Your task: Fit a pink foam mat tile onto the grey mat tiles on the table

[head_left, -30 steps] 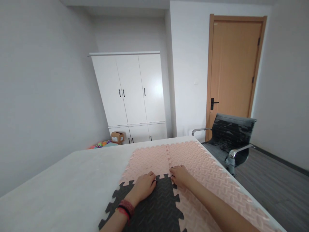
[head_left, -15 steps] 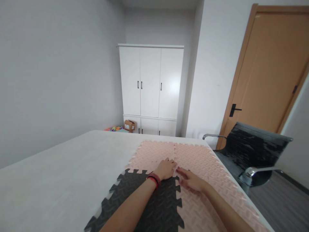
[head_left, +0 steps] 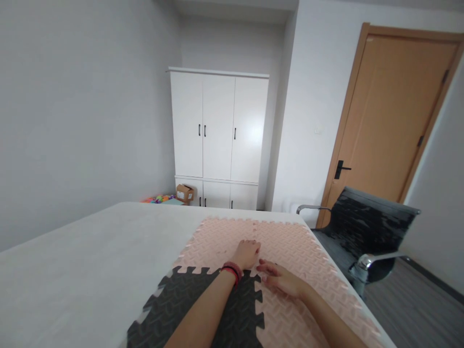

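Your left hand (head_left: pixel 247 253) lay flat, fingers released and pressed down on the far pink tile (head_left: pixel 217 239), right at the seam where it locked into the next pink tile (head_left: pixel 290 241). A red and black band (head_left: pixel 232 270) circled that wrist. Your right hand (head_left: pixel 278 279) rested just beside the left, palm down, fingers loosely spread and grasping nothing, its fingertips (head_left: pixel 261 266) touching the near pink tile (head_left: pixel 290 314) close to the corner where the tiles met. Your left forearm crossed the black tile (head_left: pixel 188 309), which sat nearest you, its toothed edges locked into the pink ones on its far and right sides. All the tiles lay flat on the right part of a pale grey table (head_left: pixel 90 261). Beyond the table's right edge stood a black chair (head_left: pixel 362 227) with chrome arms, near a wooden door (head_left: pixel 391 121). A white wardrobe (head_left: pixel 217 135) stood against the far wall, with a small carton (head_left: pixel 184 193) and some bright toys (head_left: pixel 159 198) on the floor at its left foot.
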The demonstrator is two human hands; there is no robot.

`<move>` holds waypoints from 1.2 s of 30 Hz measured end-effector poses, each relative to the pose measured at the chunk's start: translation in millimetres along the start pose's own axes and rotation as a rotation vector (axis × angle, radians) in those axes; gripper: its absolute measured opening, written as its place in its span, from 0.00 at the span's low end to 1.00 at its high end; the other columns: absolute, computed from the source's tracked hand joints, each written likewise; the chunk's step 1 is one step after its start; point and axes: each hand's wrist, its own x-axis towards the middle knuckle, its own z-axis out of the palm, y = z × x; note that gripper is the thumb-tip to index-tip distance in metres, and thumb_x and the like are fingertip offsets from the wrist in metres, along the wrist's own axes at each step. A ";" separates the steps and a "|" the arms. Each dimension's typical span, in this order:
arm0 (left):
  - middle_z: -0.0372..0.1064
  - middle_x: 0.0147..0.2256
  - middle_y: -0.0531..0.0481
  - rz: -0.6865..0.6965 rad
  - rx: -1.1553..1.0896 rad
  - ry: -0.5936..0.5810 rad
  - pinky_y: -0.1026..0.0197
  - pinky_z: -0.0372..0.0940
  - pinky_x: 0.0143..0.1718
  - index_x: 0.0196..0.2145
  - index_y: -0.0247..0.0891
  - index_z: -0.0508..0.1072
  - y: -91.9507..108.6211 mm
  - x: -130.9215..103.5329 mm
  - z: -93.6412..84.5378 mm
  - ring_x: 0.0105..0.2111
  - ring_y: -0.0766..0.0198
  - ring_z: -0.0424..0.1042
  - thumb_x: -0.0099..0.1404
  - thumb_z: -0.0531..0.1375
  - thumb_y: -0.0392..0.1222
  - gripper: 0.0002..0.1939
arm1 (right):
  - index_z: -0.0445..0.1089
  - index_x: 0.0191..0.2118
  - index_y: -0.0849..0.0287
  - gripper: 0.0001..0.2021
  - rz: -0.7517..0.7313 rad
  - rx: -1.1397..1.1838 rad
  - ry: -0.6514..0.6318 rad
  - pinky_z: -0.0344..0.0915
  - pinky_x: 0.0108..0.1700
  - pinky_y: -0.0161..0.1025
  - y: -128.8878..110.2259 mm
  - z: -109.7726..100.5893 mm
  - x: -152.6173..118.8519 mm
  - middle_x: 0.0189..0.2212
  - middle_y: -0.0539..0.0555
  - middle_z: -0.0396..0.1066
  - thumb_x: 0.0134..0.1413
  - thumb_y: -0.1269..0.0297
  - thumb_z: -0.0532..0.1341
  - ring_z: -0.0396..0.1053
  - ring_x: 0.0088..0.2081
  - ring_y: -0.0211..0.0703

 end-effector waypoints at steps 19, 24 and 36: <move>0.66 0.48 0.46 -0.104 0.065 0.027 0.44 0.61 0.52 0.46 0.37 0.68 -33.5 56.7 24.3 0.49 0.57 0.65 0.64 0.54 0.51 0.18 | 0.65 0.54 0.54 0.24 0.025 -0.161 0.003 0.32 0.65 0.48 -1.7 -6.9 -0.5 0.65 0.58 0.47 0.52 0.54 0.58 0.41 0.66 0.45; 0.68 0.45 0.46 -0.134 0.140 -0.016 0.45 0.62 0.50 0.42 0.36 0.69 -30.1 71.8 19.8 0.46 0.59 0.67 0.64 0.55 0.51 0.17 | 0.64 0.55 0.54 0.23 0.051 -0.219 -0.012 0.28 0.64 0.49 -10.7 -7.2 -3.5 0.65 0.58 0.47 0.52 0.56 0.57 0.41 0.66 0.43; 0.68 0.44 0.46 -0.231 0.069 -0.022 0.48 0.67 0.46 0.49 0.37 0.65 -45.4 105.7 25.1 0.43 0.60 0.69 0.64 0.55 0.50 0.19 | 0.63 0.56 0.52 0.25 0.098 -0.253 -0.015 0.26 0.64 0.49 -21.6 -4.9 -5.0 0.65 0.56 0.47 0.49 0.59 0.57 0.39 0.66 0.41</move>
